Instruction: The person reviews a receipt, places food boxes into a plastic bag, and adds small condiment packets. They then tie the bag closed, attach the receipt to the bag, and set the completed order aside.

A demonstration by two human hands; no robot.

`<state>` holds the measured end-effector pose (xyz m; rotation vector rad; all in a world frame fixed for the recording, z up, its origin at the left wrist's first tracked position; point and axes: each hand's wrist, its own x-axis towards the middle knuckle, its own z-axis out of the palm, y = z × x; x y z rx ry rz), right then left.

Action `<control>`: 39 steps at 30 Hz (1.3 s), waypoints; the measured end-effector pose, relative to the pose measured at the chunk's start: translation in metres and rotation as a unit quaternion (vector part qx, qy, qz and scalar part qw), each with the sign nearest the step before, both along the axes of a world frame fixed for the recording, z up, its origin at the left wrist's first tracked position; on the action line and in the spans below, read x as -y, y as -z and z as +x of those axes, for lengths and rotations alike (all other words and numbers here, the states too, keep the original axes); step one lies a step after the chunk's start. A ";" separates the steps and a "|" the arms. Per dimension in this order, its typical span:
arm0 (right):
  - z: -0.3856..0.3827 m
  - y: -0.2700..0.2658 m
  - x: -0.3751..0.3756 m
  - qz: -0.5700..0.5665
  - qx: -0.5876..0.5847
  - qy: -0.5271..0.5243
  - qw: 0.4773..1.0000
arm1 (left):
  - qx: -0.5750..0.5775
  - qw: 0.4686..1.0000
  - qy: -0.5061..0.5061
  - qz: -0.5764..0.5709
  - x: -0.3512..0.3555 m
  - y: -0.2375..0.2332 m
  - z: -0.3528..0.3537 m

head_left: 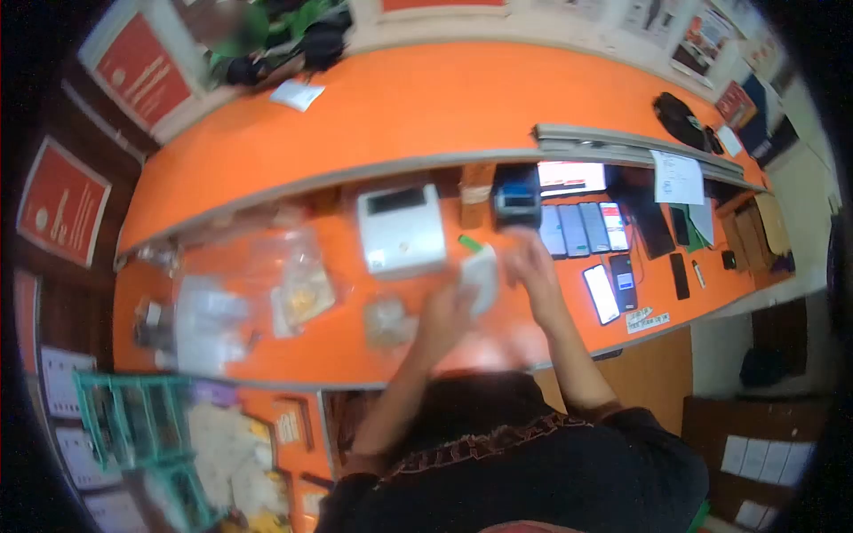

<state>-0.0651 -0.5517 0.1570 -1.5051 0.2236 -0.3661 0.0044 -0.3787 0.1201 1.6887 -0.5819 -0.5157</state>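
Over the orange desk, my left hand is against a small white packet or paper; motion blurs its fingers. To the right of the packet my right hand is raised, its fingers also smeared, and whether it holds anything is unclear. A green object lies just above the packet. The white device with a dark display stands behind my left hand. A small clear bag lies left of my left hand.
Several phones and a lit screen are at the right. Plastic bags lie at the left, above a green basket. A raised orange counter runs behind, with a person beyond it at the upper left.
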 end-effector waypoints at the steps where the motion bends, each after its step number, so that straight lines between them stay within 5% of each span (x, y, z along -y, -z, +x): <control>1: 0.018 0.001 -0.009 0.000 0.025 -0.012 1.000 | -0.040 0.997 -0.046 -0.048 -0.012 -0.011 0.004; 3: 0.056 0.008 -0.035 0.052 -0.053 -0.148 0.986 | -0.070 0.991 -0.043 -0.101 -0.045 -0.032 0.016; 4: 0.068 0.003 -0.052 0.170 -0.091 -0.201 0.960 | -0.068 0.992 -0.064 -0.084 -0.063 -0.029 0.022; 13: 0.162 -0.044 -0.177 0.169 -0.030 -0.390 0.905 | -0.051 0.967 -0.235 -0.082 -0.189 -0.044 0.011; 28: 0.176 -0.078 -0.295 0.154 -0.052 -0.523 0.837 | -0.068 0.914 -0.379 -0.125 -0.261 -0.056 -0.052; 34: 0.162 -0.082 -0.315 0.228 -0.059 -0.602 0.763 | -0.084 0.896 -0.413 -0.141 -0.269 -0.061 -0.077; 39: 0.147 -0.076 -0.325 0.190 -0.054 -0.602 0.774 | -0.098 0.880 -0.436 -0.159 -0.269 -0.054 -0.097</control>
